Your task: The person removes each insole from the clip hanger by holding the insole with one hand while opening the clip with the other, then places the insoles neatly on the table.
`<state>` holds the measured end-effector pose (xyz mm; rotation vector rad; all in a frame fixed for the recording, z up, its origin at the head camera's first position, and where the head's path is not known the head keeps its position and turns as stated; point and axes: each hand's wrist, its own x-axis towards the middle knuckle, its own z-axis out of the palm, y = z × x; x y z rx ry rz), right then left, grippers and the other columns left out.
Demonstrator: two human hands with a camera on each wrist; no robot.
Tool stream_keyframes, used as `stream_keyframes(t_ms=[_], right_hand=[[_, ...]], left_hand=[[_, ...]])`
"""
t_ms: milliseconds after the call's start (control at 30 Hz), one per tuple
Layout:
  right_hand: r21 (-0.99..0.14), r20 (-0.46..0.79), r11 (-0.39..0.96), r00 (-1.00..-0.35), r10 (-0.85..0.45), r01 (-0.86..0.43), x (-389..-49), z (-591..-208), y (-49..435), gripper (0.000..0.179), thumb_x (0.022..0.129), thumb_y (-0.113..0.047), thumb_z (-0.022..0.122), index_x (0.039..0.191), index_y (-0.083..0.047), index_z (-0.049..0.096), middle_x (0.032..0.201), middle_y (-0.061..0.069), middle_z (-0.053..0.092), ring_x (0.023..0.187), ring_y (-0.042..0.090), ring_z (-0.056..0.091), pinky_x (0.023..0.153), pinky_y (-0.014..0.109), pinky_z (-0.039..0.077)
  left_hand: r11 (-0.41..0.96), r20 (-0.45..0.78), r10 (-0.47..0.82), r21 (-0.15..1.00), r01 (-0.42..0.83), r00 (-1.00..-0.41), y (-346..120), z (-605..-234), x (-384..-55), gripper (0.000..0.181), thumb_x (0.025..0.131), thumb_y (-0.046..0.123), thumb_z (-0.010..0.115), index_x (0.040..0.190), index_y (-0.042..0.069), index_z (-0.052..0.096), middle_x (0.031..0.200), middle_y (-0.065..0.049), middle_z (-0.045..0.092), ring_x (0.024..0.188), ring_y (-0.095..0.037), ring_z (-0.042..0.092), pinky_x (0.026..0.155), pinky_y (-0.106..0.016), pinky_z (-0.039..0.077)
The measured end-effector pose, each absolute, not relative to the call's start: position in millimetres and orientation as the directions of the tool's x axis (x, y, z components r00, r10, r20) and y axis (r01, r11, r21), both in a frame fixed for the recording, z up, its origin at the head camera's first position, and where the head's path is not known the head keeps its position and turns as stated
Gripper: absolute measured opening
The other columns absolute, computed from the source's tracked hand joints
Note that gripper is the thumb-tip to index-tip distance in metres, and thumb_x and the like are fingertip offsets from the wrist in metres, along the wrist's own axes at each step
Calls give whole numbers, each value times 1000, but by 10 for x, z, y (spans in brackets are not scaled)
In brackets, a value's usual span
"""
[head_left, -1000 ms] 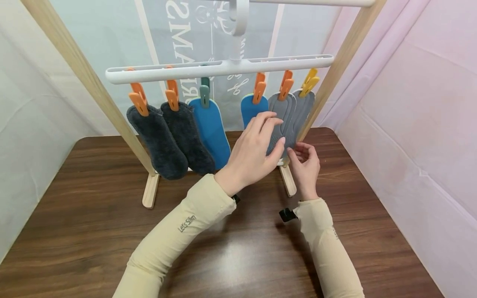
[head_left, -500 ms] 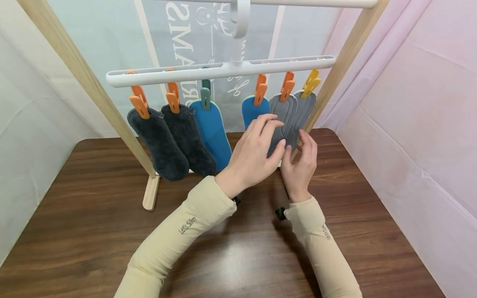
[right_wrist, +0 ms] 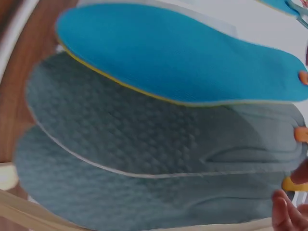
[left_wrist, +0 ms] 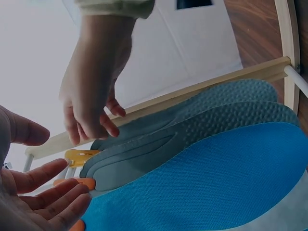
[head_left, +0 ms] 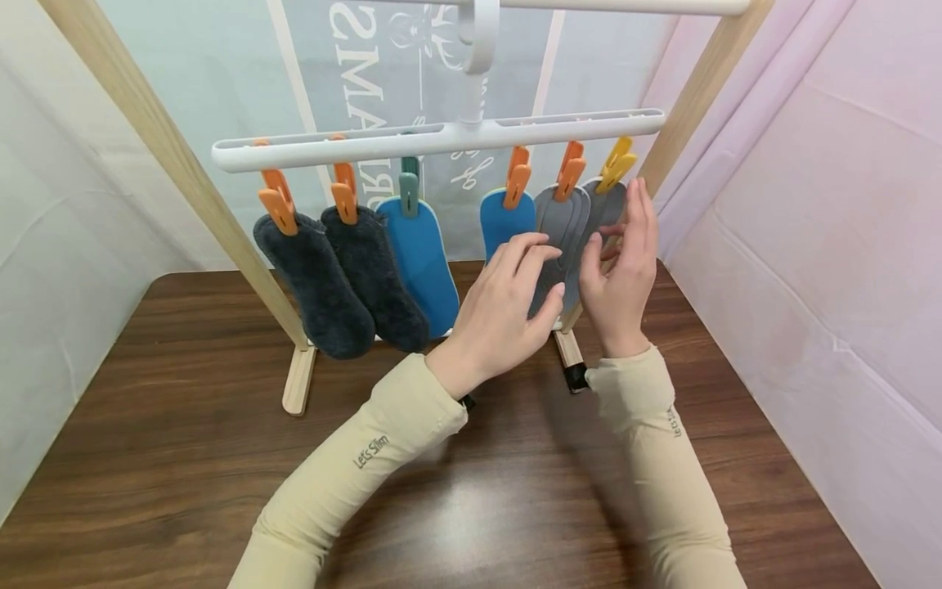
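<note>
In the head view, several insoles hang by pegs from a white hanger bar. My left hand hovers, fingers loosely spread, before the right-hand blue insole and the inner grey insole; nothing is in it. My right hand is raised beside the outer grey insole, fingers extended upward. Its fingertips come close to the yellow peg in the right wrist view. Orange pegs clip the inner grey and right blue insoles. The lower grey insoles are partly hidden behind my hands.
Two dark fuzzy insoles and another blue insole hang on the left, the blue one from a green peg. A wooden stand holds the hanger over the brown table. White cloth walls the right side.
My right hand has gone from the lower end of the grey insoles up and right towards the yellow peg, its fingers straightening. My left hand has stayed nearly still.
</note>
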<state>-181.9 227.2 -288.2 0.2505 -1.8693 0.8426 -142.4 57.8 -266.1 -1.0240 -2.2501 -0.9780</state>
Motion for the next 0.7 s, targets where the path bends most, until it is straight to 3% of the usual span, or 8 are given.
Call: stream_keyframes(t_ms=[233,333,500,700], right_hand=[[-419,848,766,-513,137,-488,-1791,-2707,2325,62,88,2,52,147,0,34,144,10,46,72,31,57,61,22,40],[-450,826,766,-540,161,-460,-1761,-2669,2314,62,87,1,54,146,-4,37,136,11,53,67,29,55,62,17,38],[-494,801,753,-564,201,-434,-1720,-2651,2324,56,86,-1,56,140,-8,46,119,11,62,63,14,52,59,11,37],[-537,767,722,-609,202,-437,-1685,-2685,2357,44,86,-7,61,129,0,56,108,19,63,61,-5,46,57,7,39]], left_hand=[[459,672,445,397,795,-592,587,-2646,-1428,34,96,18,55,124,-1,56,133,-16,50,118,-23,51,101,-29,44],[452,682,444,389,803,-581,602,-2619,-1433,35,96,18,55,125,-1,55,133,-16,49,118,-24,50,100,-28,44],[429,706,439,380,820,-557,651,-2534,-1465,38,96,18,53,128,-3,52,131,-15,50,117,-23,50,100,-27,43],[392,713,432,404,827,-553,735,-2392,-1535,40,97,16,51,131,-5,49,131,-15,50,121,-23,49,105,-22,39]])
